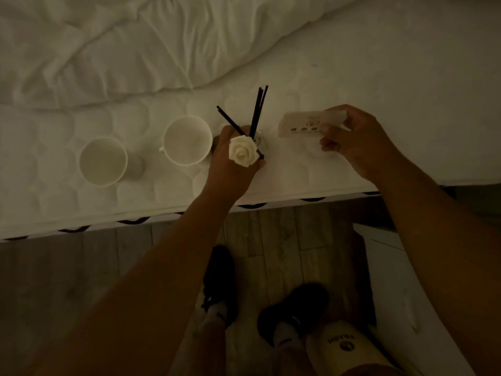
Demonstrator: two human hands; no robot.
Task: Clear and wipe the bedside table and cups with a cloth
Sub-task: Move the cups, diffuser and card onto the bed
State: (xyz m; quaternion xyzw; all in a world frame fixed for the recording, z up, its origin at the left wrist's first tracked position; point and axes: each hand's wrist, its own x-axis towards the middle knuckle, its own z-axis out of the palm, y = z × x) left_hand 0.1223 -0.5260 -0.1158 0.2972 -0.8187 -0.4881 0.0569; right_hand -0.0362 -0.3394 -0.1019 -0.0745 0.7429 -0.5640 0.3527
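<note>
Two white cups stand on the mattress: one cup at the left, a second cup to its right. My left hand grips a small reed diffuser bottle with black sticks and a white rose, low over the mattress beside the second cup. My right hand pinches a small white card box with printed marks, just above the mattress to the right. No cloth is visible.
A rumpled white duvet covers the far part of the bed. Below the bed edge is wooden floor with my two dark shoes. A white bedside table stands at the right, a pale bin with dark lettering beside it.
</note>
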